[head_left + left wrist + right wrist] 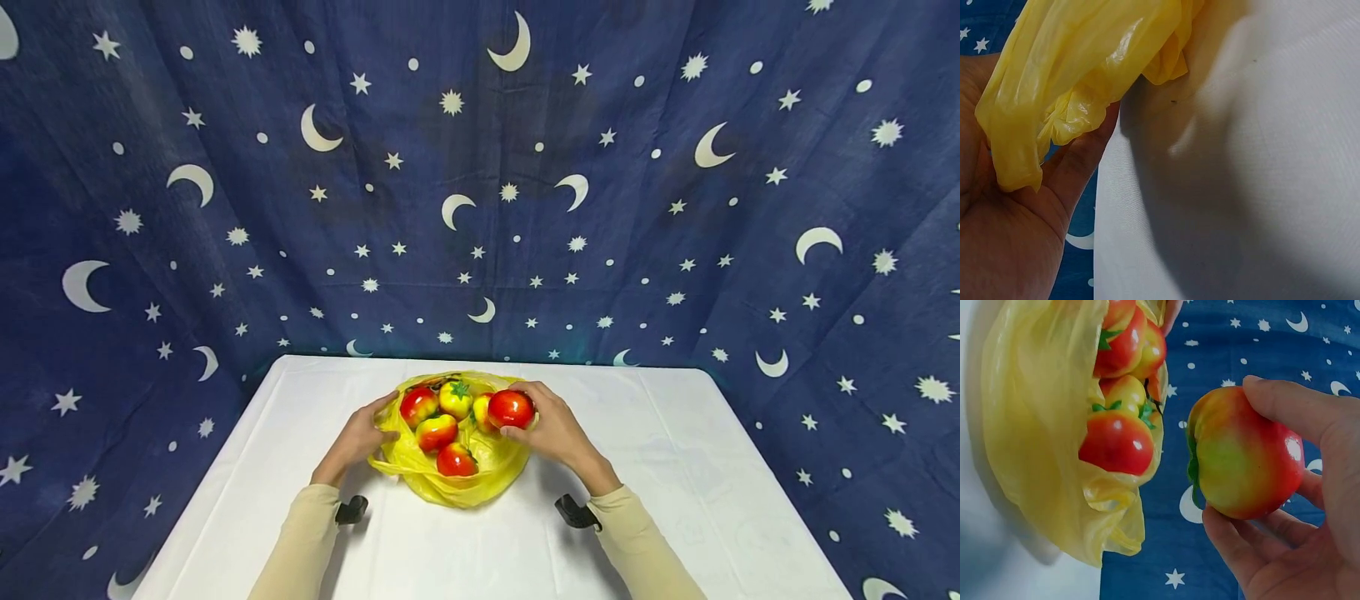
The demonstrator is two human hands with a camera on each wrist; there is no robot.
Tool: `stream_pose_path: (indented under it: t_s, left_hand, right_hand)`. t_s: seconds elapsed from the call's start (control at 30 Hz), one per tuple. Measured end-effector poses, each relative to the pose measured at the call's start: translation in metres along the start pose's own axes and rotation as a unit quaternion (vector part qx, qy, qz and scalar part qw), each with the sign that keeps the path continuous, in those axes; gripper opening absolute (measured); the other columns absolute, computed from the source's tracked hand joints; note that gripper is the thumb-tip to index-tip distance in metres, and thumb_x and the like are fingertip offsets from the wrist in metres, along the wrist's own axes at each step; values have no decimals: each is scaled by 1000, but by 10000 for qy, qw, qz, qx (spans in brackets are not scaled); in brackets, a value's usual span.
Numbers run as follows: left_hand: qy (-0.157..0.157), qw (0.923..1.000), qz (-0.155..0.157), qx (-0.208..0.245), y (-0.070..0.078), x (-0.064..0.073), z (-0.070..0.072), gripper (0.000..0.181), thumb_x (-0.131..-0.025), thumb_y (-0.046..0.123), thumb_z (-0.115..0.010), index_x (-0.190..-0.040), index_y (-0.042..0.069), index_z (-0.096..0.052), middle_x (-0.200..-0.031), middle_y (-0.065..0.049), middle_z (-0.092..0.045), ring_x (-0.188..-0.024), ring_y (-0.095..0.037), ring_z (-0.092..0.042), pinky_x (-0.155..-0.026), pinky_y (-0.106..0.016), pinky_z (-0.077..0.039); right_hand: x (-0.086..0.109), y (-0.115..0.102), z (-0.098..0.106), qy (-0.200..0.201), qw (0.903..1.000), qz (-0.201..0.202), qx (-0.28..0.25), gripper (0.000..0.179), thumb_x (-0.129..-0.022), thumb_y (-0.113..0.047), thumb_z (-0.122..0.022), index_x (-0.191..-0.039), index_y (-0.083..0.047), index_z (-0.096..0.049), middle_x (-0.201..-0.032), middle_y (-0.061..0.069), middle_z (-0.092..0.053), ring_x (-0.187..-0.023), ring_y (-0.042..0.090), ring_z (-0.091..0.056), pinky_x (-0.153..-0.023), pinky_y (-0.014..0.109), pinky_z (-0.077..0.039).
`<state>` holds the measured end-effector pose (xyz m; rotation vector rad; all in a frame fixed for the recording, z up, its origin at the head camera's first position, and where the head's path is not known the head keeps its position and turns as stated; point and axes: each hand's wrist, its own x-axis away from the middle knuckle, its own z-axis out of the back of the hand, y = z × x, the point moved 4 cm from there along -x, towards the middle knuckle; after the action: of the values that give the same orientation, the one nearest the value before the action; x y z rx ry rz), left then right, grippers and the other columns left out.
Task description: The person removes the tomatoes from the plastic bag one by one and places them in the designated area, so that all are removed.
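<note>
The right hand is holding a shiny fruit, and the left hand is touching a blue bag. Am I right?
Almost! The bag is yellow, not blue, as the head view shows. The right hand does hold a shiny fruit, and the left hand does touch the bag.

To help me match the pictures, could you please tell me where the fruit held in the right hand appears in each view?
Head: lower half, just right of centre; the fruit is in the right hand, by the right side of the yellow bag.
Left wrist: it is not in this picture.
Right wrist: right of centre, about mid-height, the fruit is right of the bag.
Shared landmark: the yellow bag, in all three views.
</note>
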<state>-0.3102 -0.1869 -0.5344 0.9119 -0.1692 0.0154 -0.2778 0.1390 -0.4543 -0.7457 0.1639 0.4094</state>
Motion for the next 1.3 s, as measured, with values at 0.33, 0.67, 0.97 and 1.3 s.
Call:
stream_pose_path:
  t_s: [0.33, 0.67, 0.97, 1.3]
  left_hand:
    - [3, 9999, -94, 96, -2, 1, 0, 80, -80, 1, -72, -151, 18, -40, -157, -15, -38, -146, -42, -30, -119, -61, -20]
    - [-16, 9998, -187, 109, -3, 2, -1, 79, -80, 1, -72, -151, 17, -41, -156, -16, -39, -145, -43, -31, -118, -62, -21]
    - [-3, 9997, -182, 142, -3, 3, 0, 78, -80, 1, -72, -150, 17, -41, -156, -15, -39, -145, -43, -31, -118, -62, -21]
    - [4, 9995, -280, 119, -3, 3, 1, 78, -80, 2, -72, -150, 15, -41, -156, -16, -40, -145, -43, -31, -119, -62, -21]
  right_hand:
    - [-2, 9, 12, 388, 9991, 19, -157, 60, -74, -26, -83, -126, -13, -55, -124, 5, -61, -105, 23, -63, -90, 39, -57]
    - [1, 24, 18, 671, 9970, -118, -374, 62, -75, -25, -83, -131, -16, -59, -121, 7, -59, -108, 27, -63, -90, 45, -59]
    - [2, 36, 27, 802, 9954, -397, -331, 63, -75, -29, -84, -131, -15, -59, -121, 8, -61, -106, 26, -61, -82, 37, -59]
    - [1, 48, 33, 838, 9932, -547, -597, 65, -76, -24, -83, -132, -7, -56, -125, 13, -61, -112, 28, -61, -87, 41, -60]
